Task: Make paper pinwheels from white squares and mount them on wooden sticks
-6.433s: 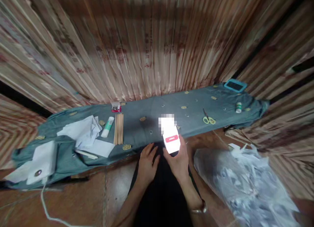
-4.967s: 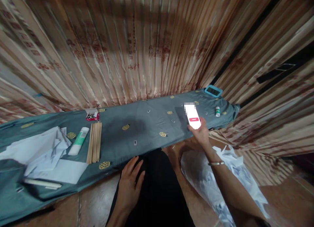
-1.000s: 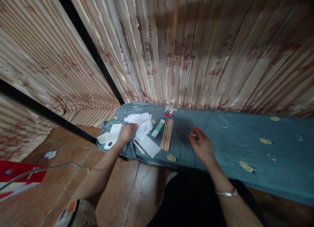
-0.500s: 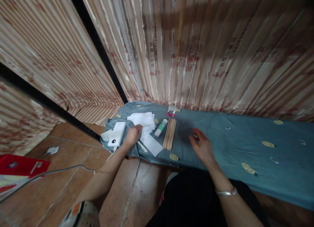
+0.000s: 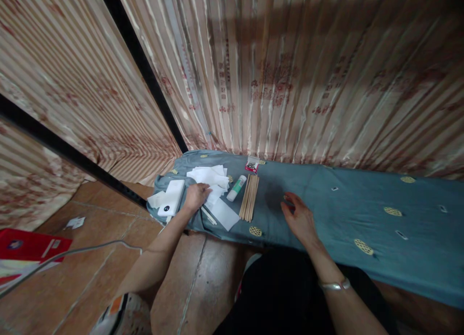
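Observation:
My left hand (image 5: 196,197) is closed at the edge of the white paper sheets (image 5: 208,174), its fingertips pinching a small sheet of paper (image 5: 216,192). Just right of it, a glue stick (image 5: 237,188) with a white and green body lies on the cloth. Beside that is a row of thin wooden sticks (image 5: 249,198). My right hand (image 5: 299,218) hovers over the cloth to the right of the sticks, thumb and fingers curved and apart, with nothing plain to see between them. A single white sheet (image 5: 225,215) and a white pen-like stick (image 5: 209,216) lie near my left wrist.
A white power bank or phone (image 5: 171,198) with a cable lies at the left end of the cloth-covered bench (image 5: 337,214). At the back stands a small open red box (image 5: 251,166) of tiny metal pieces. Black poles (image 5: 145,69) and curtains enclose the place.
A small sheet now shows shifted at my left fingertips, and that hand has moved slightly. My right hand stays almost in place; the view has tilted a little.

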`<state>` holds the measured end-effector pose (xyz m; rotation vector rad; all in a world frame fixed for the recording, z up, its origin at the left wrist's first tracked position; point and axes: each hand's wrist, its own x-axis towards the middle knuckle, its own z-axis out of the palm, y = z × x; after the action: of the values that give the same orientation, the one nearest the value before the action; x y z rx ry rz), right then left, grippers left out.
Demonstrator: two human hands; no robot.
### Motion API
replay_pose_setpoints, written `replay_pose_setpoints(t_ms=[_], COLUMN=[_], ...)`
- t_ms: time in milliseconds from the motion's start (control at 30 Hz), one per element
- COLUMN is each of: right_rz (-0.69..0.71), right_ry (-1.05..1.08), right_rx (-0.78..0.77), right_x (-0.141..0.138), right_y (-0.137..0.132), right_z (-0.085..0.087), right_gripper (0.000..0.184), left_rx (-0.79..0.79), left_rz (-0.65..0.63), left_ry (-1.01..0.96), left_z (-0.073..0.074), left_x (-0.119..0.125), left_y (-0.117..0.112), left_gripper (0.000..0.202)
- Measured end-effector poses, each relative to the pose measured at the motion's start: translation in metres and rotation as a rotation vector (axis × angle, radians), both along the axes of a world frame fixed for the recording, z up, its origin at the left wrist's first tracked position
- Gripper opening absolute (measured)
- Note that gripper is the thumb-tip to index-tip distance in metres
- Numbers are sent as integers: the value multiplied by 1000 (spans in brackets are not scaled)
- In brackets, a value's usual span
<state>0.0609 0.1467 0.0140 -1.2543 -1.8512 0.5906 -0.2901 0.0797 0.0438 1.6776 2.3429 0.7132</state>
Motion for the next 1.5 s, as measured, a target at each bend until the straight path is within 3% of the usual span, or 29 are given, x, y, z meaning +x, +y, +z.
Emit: replay_pose_setpoints(t_ms=[167, 333, 567, 700, 800, 900, 1033, 1133, 1267, 1433, 1500], right_rz=[7, 2, -16, -22, -70, -137, -208, -201, -73, 55, 76], right_ry=[13, 13, 17, 41, 82, 93, 57, 4, -115, -206, -210], right_rx=[15, 3, -4, -21, -3, 48, 102, 121, 70, -73, -109], right_x=[2, 4, 11, 14, 18, 27, 54, 81, 112, 132, 137], right_y=[2, 1, -2, -3, -7, -10, -10, -10, -14, -25, -27], right_z=[-1, 2, 8, 11, 18, 27, 31, 27, 18, 14, 13], right_gripper=[40, 39, 38, 40, 42, 49, 60, 63, 58, 40, 33], left_rx=[44, 161, 367, 438, 448, 416, 290, 213, 154, 157, 239], left_rz=[-12, 92, 277, 286, 174, -43, -407, -544, -649, -733, -731], left_ry=[-98, -214, -381, -436, -435, -392, -296, -208, -143, -167, -177], left_z=[2, 5, 20, 32, 40, 37, 14, -8, -29, -39, -43], left_x=[7, 4, -6, 6, 40, 104, 205, 258, 288, 300, 302], left_y=[-9, -10, -4, -5, 0, 12, 29, 36, 36, 28, 25], left_gripper=[32, 22, 30, 42, 42, 25, 11, 17, 17, 20, 18])
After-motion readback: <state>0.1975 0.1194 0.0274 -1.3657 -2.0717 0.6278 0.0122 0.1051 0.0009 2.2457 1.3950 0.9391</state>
